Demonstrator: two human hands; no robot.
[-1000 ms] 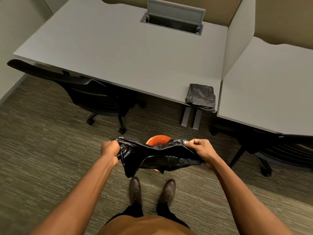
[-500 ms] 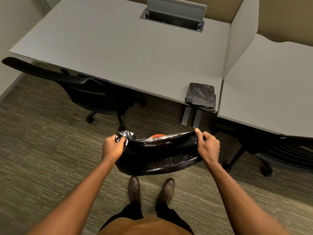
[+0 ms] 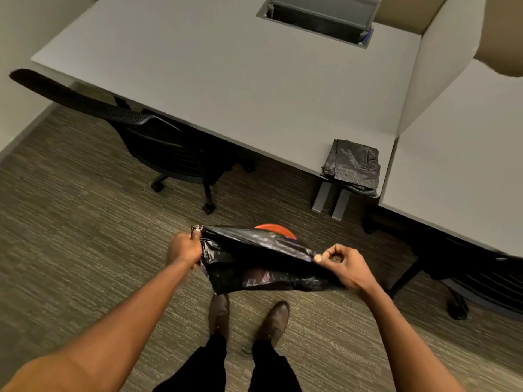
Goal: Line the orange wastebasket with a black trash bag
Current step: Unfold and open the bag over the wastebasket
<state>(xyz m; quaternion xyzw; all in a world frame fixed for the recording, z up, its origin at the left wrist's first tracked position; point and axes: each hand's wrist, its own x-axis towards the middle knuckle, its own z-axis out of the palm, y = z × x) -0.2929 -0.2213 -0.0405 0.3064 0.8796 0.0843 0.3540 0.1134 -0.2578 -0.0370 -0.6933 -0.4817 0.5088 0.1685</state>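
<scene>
A black trash bag [image 3: 254, 261] hangs stretched between my two hands above the carpet. My left hand [image 3: 184, 248] grips its bunched left edge. My right hand [image 3: 343, 265] pinches its right edge, a little lower than the left. Behind and under the bag stands the orange wastebasket [image 3: 278, 230]; only a curved piece of its far rim shows, the rest is hidden by the bag. My brown shoes [image 3: 246, 315] stand just in front of it.
A grey desk [image 3: 226, 80] fills the top, with a stack of folded black bags [image 3: 352, 166] at its near right corner. A white divider [image 3: 433, 66] separates a second desk [image 3: 467, 154]. Black office chairs stand at left [image 3: 158, 142] and right [image 3: 481, 278].
The bag's mouth has been pulled wider and tilted: my right hand has dropped and moved right, my left hand holds higher. More of the orange rim shows than half a second ago.
</scene>
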